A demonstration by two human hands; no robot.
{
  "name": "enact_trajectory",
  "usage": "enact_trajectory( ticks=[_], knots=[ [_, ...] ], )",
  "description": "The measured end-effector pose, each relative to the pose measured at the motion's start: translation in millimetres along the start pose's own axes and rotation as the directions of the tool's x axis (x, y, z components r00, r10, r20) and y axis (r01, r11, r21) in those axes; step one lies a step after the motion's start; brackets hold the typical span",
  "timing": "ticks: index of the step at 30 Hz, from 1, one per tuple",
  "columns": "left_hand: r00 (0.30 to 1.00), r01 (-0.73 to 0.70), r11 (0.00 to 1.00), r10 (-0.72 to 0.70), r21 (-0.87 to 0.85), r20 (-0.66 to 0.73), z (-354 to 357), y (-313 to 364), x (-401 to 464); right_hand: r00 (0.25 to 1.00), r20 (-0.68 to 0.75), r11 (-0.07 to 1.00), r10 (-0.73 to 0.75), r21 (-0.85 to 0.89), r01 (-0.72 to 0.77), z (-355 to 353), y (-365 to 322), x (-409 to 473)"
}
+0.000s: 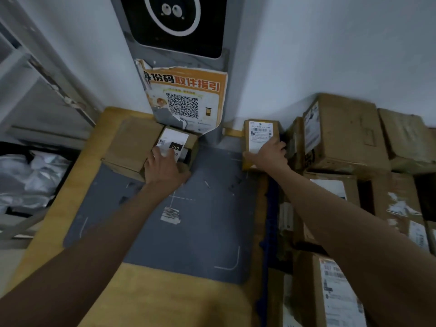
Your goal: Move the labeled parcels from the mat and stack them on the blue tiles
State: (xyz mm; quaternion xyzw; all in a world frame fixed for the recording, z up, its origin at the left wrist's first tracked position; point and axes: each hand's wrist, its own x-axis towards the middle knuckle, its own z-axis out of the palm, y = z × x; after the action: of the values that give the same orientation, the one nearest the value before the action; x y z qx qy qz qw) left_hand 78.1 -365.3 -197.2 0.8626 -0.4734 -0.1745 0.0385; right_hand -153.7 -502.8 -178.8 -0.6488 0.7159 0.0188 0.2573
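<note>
From the head camera, a grey mat (188, 232) lies on a yellow wooden table (165, 303), and both arms of the person reach forward over it. The left hand (165, 168) rests on a small cardboard parcel (186, 147) that stands at the far edge of the mat, just below a torn orange poster with a QR code (186, 100). The fingers of this hand lie close together on the white label of the parcel, which shows the number 010, and the thumb goes around the near right corner, so the hand grips the box from above. Just to the left of this parcel, touching it, sits a larger plain cardboard box (129, 147), partly on the mat and partly on the table. The right hand (269, 154) holds a second labeled parcel (259, 138) at the far right side, beyond the right edge of the mat and close to the wall. The fingers curl over the right side of this parcel and the thumb lies along its near left edge; the white barcode label faces up. Beside it, on the right, many cardboard boxes (344, 135) stand in a pile, several with white shipping labels. What lies under this parcel I cannot tell. At the left there is a metal shelf (35, 79) and a bin with silver plastic bags (30, 178).
</note>
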Motion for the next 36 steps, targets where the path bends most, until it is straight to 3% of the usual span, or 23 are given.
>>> enact_trajectory(
  ticks=[7,15,20,28,36],
  knots=[
    [0.999,-0.012,1.000,0.013,0.012,-0.040,2.8,-1.6,-2.5,0.999,-0.002,0.997,-0.033,-0.073,0.032,15.5,-4.7,-11.2],
    [0.999,-0.027,0.999,0.028,0.023,-0.021,19.1,8.2,-67.6,0.990,0.029,0.989,-0.140,-0.042,0.141,75.1,17.4,-120.1],
    [0.999,0.033,0.999,-0.033,-0.006,-0.030,31.6,2.1,-127.5,0.991,0.061,0.991,-0.115,-0.061,0.119,91.6,37.7,-184.5],
    [1.000,0.018,0.999,-0.018,0.048,0.002,46.6,-20.7,-207.6,0.994,0.066,0.994,-0.089,-0.055,0.093,121.1,82.3,-263.2],
    [0.992,0.039,0.995,-0.027,-0.093,0.123,56.7,-39.3,-251.4,0.992,0.107,0.997,-0.072,0.038,0.069,126.1,110.6,-300.7]
  ],
)
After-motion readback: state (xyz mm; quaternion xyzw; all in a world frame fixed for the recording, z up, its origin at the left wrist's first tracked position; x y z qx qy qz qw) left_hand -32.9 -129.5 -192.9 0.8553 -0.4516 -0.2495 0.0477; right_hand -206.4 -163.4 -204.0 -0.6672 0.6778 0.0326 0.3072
